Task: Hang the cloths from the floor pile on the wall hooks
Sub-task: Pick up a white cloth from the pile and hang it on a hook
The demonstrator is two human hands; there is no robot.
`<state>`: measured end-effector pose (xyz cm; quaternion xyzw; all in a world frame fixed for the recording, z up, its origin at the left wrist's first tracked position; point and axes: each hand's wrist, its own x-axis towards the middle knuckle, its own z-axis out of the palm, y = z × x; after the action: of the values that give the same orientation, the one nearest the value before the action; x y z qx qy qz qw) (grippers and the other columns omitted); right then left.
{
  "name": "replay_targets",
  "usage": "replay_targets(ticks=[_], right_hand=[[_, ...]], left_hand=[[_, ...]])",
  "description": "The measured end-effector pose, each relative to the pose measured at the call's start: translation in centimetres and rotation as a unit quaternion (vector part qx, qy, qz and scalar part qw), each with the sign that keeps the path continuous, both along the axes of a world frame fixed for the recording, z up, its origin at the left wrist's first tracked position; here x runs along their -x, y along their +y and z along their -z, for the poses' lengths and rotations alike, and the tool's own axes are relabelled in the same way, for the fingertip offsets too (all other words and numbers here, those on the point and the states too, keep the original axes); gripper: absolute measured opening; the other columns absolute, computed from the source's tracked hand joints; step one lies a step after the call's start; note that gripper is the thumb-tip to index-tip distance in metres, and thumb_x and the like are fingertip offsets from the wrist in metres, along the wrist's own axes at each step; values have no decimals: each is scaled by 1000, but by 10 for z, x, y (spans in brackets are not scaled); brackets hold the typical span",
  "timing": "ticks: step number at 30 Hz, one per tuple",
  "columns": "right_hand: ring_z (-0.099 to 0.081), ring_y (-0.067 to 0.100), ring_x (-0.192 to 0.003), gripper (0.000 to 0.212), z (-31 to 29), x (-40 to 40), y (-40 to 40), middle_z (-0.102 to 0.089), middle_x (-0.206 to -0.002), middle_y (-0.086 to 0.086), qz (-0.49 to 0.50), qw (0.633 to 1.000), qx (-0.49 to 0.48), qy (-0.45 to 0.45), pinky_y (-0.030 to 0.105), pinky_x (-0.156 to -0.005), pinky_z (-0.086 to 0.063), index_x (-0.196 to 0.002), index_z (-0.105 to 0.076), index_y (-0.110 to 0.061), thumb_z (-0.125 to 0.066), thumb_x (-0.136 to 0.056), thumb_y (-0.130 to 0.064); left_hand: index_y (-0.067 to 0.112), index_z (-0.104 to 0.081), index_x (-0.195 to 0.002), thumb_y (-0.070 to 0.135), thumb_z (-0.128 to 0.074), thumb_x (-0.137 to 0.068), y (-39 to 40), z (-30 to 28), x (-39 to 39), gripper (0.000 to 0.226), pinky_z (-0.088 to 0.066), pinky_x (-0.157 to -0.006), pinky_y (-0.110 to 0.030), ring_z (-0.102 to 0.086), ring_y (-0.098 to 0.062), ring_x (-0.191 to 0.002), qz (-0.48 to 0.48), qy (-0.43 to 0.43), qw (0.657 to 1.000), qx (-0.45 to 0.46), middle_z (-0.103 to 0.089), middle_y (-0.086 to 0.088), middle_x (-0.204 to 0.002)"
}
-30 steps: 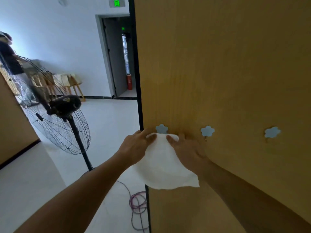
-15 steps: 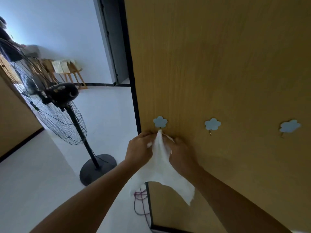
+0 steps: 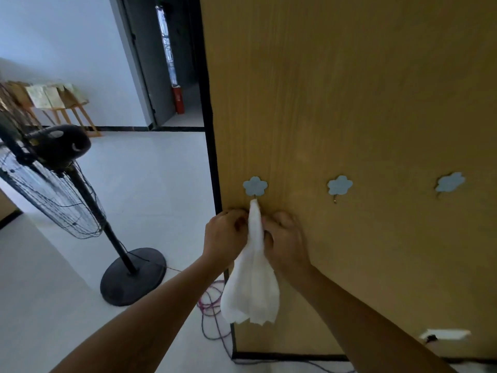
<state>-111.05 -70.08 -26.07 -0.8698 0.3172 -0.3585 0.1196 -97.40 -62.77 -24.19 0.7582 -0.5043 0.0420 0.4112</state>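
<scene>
White cloth (image 3: 251,275) hangs by a gathered tip from the leftmost hook (image 3: 255,186), a pale blue flower shape on the wood-grain wall panel (image 3: 349,90). Below the tip the cloth drapes down and fans wider, its ragged lower edge clear of the floor.

Left hand (image 3: 224,235) sits on the cloth's left side, fingers curled in and pinching the narrow upper part. Right hand (image 3: 285,240) mirrors it on the right, fingers bent, knuckles against the panel, also gripping the cloth just below the hook. Both hands close together, the cloth between them.

Two more flower hooks to the right: middle hook (image 3: 339,185) and far hook (image 3: 450,182), both bare.

Standing fan (image 3: 53,168) to the left on the pale floor, its round base (image 3: 133,275) near the panel's edge. Purple cord (image 3: 211,308) tangles on the floor beside the cloth's lower edge. Wall socket (image 3: 445,334) low on the panel. Red fire extinguisher (image 3: 178,100) in the doorway beyond.
</scene>
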Motion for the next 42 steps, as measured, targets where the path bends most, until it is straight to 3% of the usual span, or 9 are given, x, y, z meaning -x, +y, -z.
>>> replay_targets(ticks=[5, 9, 14, 19, 22, 25, 30, 34, 42], right_hand=[[-60, 8, -89, 34, 8, -7, 22, -67, -105, -2, 9, 990, -122, -69, 20, -79, -48, -127, -63, -13, -53, -95, -9], [-63, 14, -90, 26, 14, -11, 35, -70, -107, 4, 51, 959, -273, -48, 26, -77, -50, -121, -63, -14, -53, -97, -11], [-63, 17, -103, 46, 32, -11, 64, -66, -125, 1, 93, 941, -326, -16, 28, -89, -52, -144, -50, -24, -53, -98, -18], [-53, -8, -90, 52, 56, -3, 110, -60, -117, -11, 147, 917, -367, -50, -1, -73, -39, -144, -47, -31, -63, -96, -21], [-52, 2, -105, 55, 78, 7, 139, -58, -132, -9, 182, 902, -390, -32, 9, -87, -38, -146, -46, -29, -65, -95, -25], [-49, 3, -111, 53, 94, 28, 176, -56, -136, -9, 215, 884, -414, -42, 11, -93, -36, -143, -50, -29, -68, -93, -25], [-58, 11, -113, 54, 110, 88, 234, -57, -138, -4, 311, 863, -398, -26, 16, -99, -40, -142, -53, -28, -71, -91, -31], [-50, 17, -130, 58, 108, 153, 288, -54, -144, 0, 389, 845, -366, 33, 20, -105, -35, -146, -47, -26, -66, -92, -37], [-43, 23, -136, 62, 92, 303, 473, -49, -149, -2, 558, 747, -358, 46, 35, -111, -37, -150, -41, -29, -59, -94, -46]], left_hand=[[22, -71, -92, 19, -62, -94, -2, 20, -9, 10, -47, -62, -17, -62, -8, -67, 69, 61, 996, -18, -70, 9, -78], [25, -67, -101, 22, -61, -95, 2, 30, -18, 10, -52, -64, -27, -63, -11, -71, 128, 65, 990, -15, -69, 9, -83], [20, -63, -123, 29, -44, -105, 26, 44, -26, 28, -52, -77, -29, -65, -18, -90, 207, 111, 971, -41, -70, 0, -110], [18, -58, -130, 34, -38, -107, 55, 80, -33, 35, -55, -77, -36, -67, -23, -92, 255, 98, 957, -99, -70, -6, -110], [17, -59, -128, 32, -45, -105, 71, 108, -31, 31, -55, -83, -35, -68, -25, -100, 289, 97, 944, -124, -70, -6, -115], [12, -53, -138, 31, -56, -100, 89, 127, -14, 43, -51, -93, -35, -65, -25, -112, 313, 61, 932, -171, -66, -6, -128], [14, -53, -142, 31, -59, -99, 119, 137, 43, 47, -46, -101, -34, -58, -24, -123, 415, 14, 887, -205, -61, -6, -137], [11, -52, -142, 32, -57, -100, 146, 131, 112, 48, -42, -103, -34, -55, -27, -126, 494, -42, 841, -215, -58, -9, -139], [18, -40, -150, 46, -52, -99, 256, 126, 288, 60, -36, -112, -37, -40, -23, -137, 632, -127, 727, -236, -43, -3, -153]])
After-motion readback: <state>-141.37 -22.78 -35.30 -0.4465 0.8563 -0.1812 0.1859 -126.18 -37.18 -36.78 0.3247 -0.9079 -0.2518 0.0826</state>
